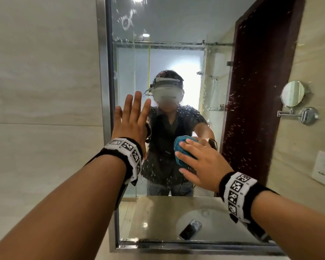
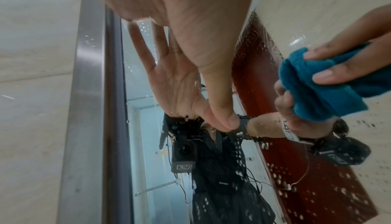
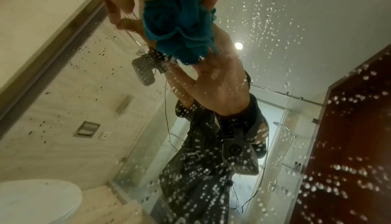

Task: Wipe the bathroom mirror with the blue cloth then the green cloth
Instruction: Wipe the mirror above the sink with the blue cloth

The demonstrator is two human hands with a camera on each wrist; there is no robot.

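The bathroom mirror [image 1: 176,53] fills the middle of the head view, its glass speckled with water drops. My left hand [image 1: 131,119] lies flat against the glass near the left edge, fingers straight and spread; the left wrist view shows the palm [image 2: 190,27] meeting its reflection. My right hand [image 1: 201,162] holds a bunched blue cloth [image 1: 180,147] against the glass at chest height, fingers curved over the wad. The blue cloth [image 2: 317,85] also shows in the left wrist view, and the blue cloth [image 3: 180,27] hangs under my palm in the right wrist view. No green cloth is in view.
A steel frame [image 1: 103,91] borders the mirror, with tiled wall to its left. On the right wall hang a round swing-arm mirror [image 1: 293,93] and a white switch plate [image 1: 323,167]. A basin and tap [image 1: 190,228] are reflected at the bottom of the glass.
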